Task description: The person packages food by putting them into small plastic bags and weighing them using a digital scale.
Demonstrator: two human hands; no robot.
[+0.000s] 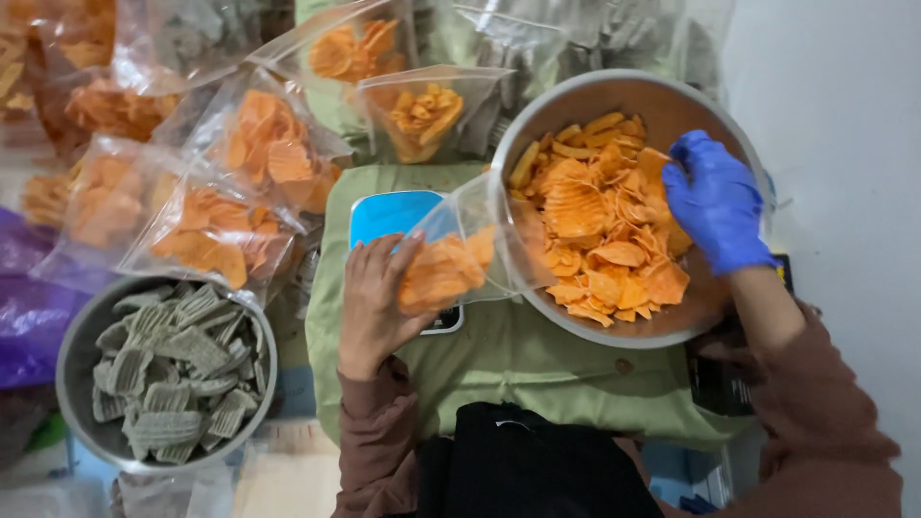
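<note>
Head view: bare left hand pinches a clear bag, part full of orange ridged chips, over a blue scale at the green-cloth table's middle. Blue-gloved right hand, fingers curled, digs into orange chips in the metal bowl at the right edge. Grey-green chips fill another bowl down left; filled bags crowd the far left.

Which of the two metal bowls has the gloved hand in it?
The bowl of orange chips at upper right: the gloved right hand rests inside. The bowl of grey-green chips at lower left is untouched.
</note>
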